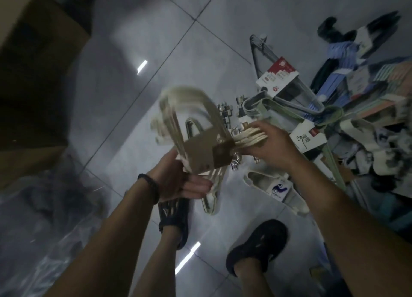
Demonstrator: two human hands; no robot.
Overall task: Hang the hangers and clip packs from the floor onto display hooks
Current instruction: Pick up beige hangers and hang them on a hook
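Observation:
A bundle of cream hangers [178, 109] with a brown cardboard sleeve is held above the floor, blurred by motion. My right hand [269, 145] grips one end of the bundle. My left hand [180, 180] supports it from below, fingers spread under the sleeve. A pile of hanger packs [316, 100] in grey, green, blue and black lies on the floor at the right, with red-and-white labels [277, 75]. Metal clips [225, 111] show just behind the held bundle. Another cream pack [274, 189] with a blue-printed label lies below my right forearm.
A brown cardboard box [38, 73] stands at the left. Clear plastic wrapping [44, 218] lies crumpled on the grey tiled floor [156, 40] at lower left. My two feet in dark shoes [256, 243] stand below the hands. No display hooks are in view.

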